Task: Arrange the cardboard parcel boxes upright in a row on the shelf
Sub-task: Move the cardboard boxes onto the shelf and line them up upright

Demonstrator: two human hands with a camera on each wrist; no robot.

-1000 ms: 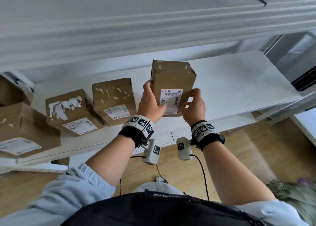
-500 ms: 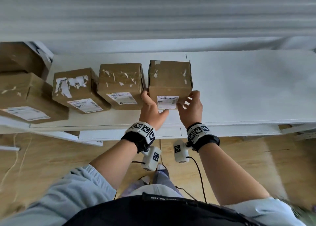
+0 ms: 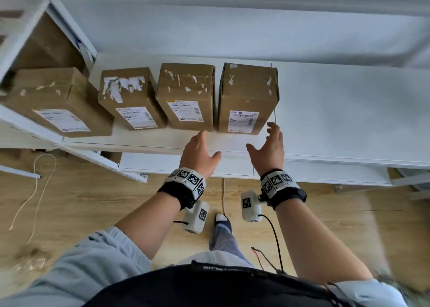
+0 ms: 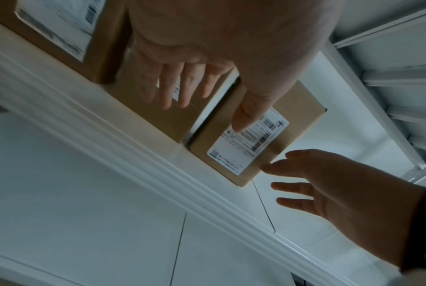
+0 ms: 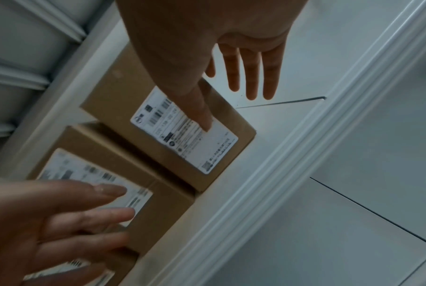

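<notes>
Both hands off the parcel; rightmost brown cardboard box (image 3: 248, 97) stands upright on the white shelf (image 3: 337, 111).

Half a second back both hands clasped this box at its lower front corners; now the left hand (image 3: 199, 152) and right hand (image 3: 270, 148) are clear of it, fingers spread and relaxed, each grip apart and holding nothing. Left hand sits just before the box's lower left corner, right hand just off its lower right corner, not touching. The box carries a white shipping label (image 3: 243, 120) low on its front face. Left of it, just beside with a narrow gap, a second brown cardboard box (image 3: 186, 95) with torn tape marks; further left a third box (image 3: 128, 95) with ragged white label scraps; beyond that a larger tilted box (image 3: 55, 102).
</notes>
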